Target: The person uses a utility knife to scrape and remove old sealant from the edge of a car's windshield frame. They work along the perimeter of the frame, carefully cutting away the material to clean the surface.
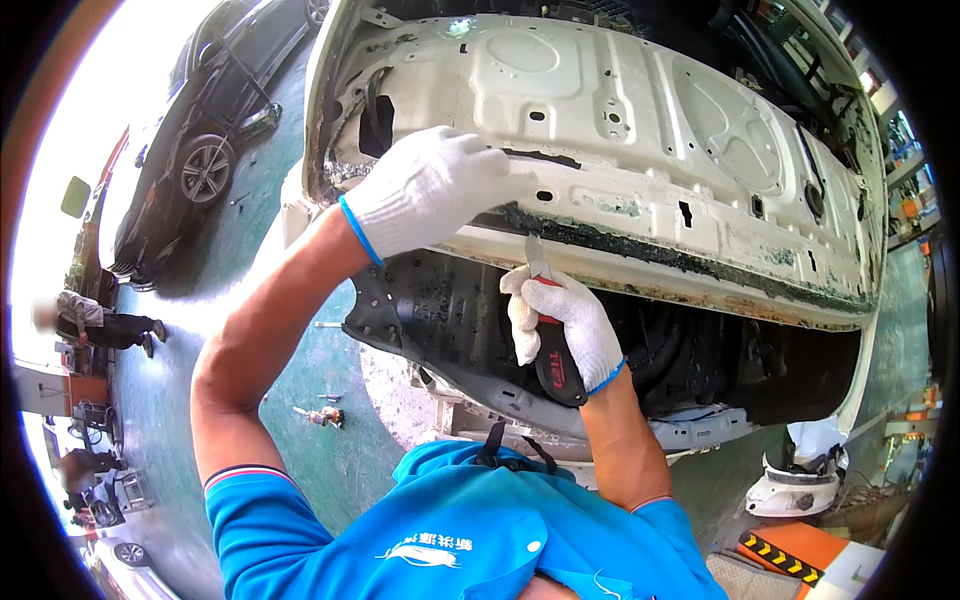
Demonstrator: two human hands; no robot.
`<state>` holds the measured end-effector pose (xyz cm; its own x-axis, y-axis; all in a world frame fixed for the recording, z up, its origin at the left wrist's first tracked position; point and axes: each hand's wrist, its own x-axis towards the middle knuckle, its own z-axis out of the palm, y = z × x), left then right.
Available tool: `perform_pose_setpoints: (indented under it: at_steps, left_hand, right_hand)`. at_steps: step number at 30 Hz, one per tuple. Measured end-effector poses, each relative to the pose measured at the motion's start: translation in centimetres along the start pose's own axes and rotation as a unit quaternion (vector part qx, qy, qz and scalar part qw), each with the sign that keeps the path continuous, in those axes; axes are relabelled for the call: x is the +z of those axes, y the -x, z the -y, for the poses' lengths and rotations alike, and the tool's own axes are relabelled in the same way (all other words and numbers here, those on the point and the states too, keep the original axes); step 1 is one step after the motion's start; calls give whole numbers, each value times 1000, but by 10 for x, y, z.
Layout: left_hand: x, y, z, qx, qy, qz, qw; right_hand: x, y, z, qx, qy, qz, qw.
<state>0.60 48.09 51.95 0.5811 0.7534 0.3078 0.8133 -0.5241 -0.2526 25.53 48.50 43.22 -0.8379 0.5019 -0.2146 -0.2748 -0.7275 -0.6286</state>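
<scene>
Both hands wear white knit gloves with blue cuffs. My right hand is wrapped round the black and red handle of a utility knife. Its short metal blade points up at a dark, rough strip of old sealant along the near edge of a bare white car body panel. Over the panel's left part, my left hand is stretched out with fingers extended to the right and nothing visible in it. Whether its fingertips touch the panel I cannot tell.
Below the panel edge gapes a dark cavity with a black bent sheet-metal part. A small metal tool lies on the green floor. A dark car stands at left, near a person. A white bumper piece sits at lower right.
</scene>
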Motion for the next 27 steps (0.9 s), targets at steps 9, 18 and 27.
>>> perform_pose_setpoints:
  at_steps: [9, 18, 27]
  left_hand:
    - [11, -2, -22, -26, 15, 40, 999]
    - [13, -3, -11, 34, 28, -28, 999]
    - [13, -5, -7, 30, 10, 14, 999]
  right_hand:
    - [6, 4, 1, -3, 24, -11, 1000]
    - [10, 1, 0, 8, 19, -16, 1000]
    - [18, -7, -5, -19, 29, -33, 999]
